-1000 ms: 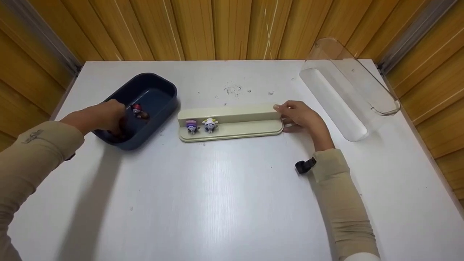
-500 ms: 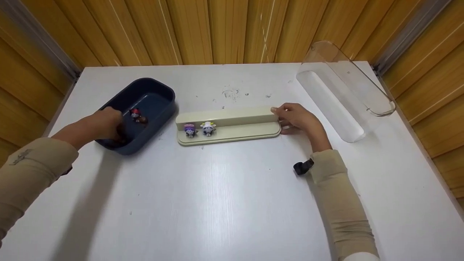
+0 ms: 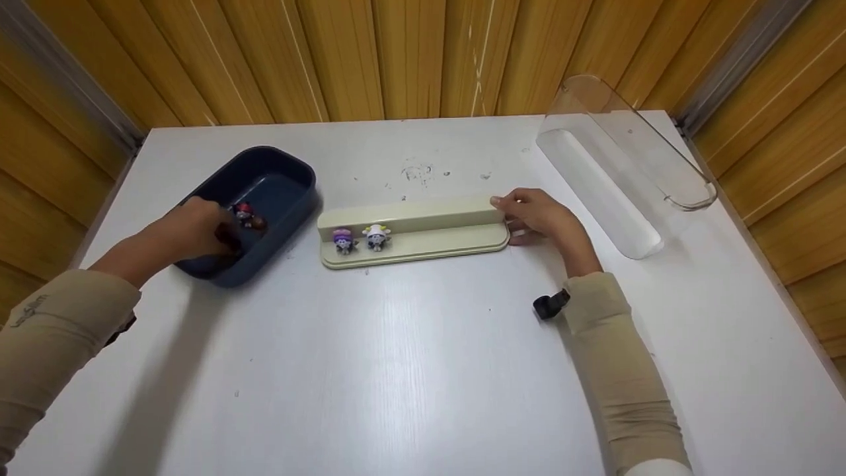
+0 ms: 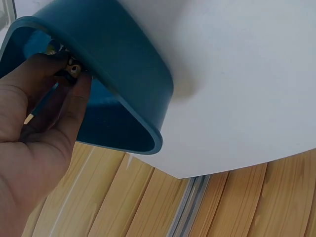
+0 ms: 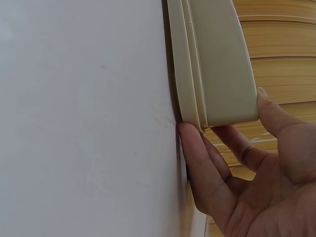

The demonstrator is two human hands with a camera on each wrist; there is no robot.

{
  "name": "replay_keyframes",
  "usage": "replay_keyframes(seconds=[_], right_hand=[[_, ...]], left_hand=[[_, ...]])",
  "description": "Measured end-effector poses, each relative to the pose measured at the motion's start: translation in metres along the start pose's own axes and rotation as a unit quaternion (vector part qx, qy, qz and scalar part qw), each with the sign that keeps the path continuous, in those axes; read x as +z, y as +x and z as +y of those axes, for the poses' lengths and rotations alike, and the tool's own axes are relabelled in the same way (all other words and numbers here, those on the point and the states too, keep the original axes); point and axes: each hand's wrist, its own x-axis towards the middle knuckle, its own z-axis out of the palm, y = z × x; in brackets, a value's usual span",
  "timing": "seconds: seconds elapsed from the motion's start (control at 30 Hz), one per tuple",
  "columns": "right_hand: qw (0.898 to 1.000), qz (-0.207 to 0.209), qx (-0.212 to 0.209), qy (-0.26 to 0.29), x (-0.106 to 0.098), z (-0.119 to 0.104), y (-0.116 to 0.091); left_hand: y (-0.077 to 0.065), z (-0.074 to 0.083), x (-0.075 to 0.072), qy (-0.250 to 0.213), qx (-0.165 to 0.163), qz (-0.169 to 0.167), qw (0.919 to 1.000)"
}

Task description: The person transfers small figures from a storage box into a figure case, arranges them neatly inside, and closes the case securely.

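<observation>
The hands are both occupied: the left hand [image 3: 188, 228] reaches down into a dark blue bin [image 3: 274, 237], and the right hand [image 3: 538, 215] steadies one end of a cream base [image 3: 449, 242]. In the left wrist view, thumb and fingers come nearly together, pinching a small dark-and-tan figure [image 4: 74, 69], which sits below the bin's rim and is partly hidden by the fingers. The right hand's digits bracket the base's end, one on the raised back, another at the lower edge.

Little has changed over the last second. Inside the bin the left fingers have edged slightly toward the red-topped figure [image 3: 244, 215], which lies where it did; the right hand keeps the same hold. A purple-topped figure [image 3: 344, 241] and a white-capped figure [image 3: 376, 238] stand side by side at the base's left end, as before. This suggests that picking a figure is the step in hand: the grip looks made, but nothing has left the bin.

A clear cover [image 3: 621, 165] lies apart at the worktop's [image 3: 396, 350] far right.
</observation>
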Motion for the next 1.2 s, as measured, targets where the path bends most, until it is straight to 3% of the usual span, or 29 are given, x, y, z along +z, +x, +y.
replay_keyframes(seconds=[0.4,0.7,0.93,1.2], right_hand=[[1.0,0.0,-0.011,-0.01,-0.002,-0.003,-0.002],[1.0,-0.003,-0.013,0.021,-0.001,0.001,-0.003],[1.0,-0.007,-0.009,0.017,0.0,0.001,-0.002],[1.0,-0.006,-0.013,0.015,0.0,0.002,-0.002]], left_hand=[[-0.011,0.009,-0.008,-0.056,-0.047,0.01,0.9973],[-0.013,0.016,-0.011,-0.063,-0.03,0.034,0.997],[-0.015,0.023,-0.015,-0.07,-0.056,0.031,0.9955],[-0.016,0.028,-0.019,-0.071,-0.056,0.039,0.9951]])
